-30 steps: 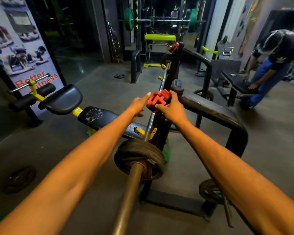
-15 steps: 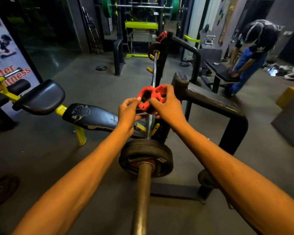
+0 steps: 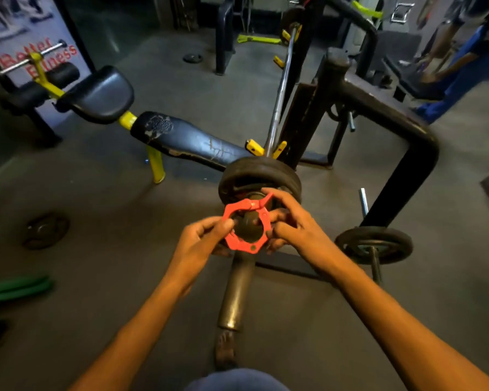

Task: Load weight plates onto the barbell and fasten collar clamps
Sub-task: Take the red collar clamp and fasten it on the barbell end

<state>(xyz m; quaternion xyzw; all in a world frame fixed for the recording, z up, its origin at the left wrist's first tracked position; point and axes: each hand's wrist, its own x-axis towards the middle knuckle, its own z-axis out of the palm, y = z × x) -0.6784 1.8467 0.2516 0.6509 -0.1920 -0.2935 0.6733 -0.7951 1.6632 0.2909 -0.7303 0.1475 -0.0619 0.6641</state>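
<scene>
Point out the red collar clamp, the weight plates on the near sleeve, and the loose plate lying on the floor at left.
red collar clamp (image 3: 239,245): head view, lower rim of the ring.
weight plates (image 3: 261,170): head view, top edge of the stacked discs.
loose plate (image 3: 45,230): head view, centre of its face.

Grey floor (image 3: 119,249) carries a loose plate (image 3: 45,230), perhaps iron.

Single head view, looking steeply down and forward, close over barbell sleeve (image 3: 235,289), gym floor (image 3: 96,221) beyond.
</scene>
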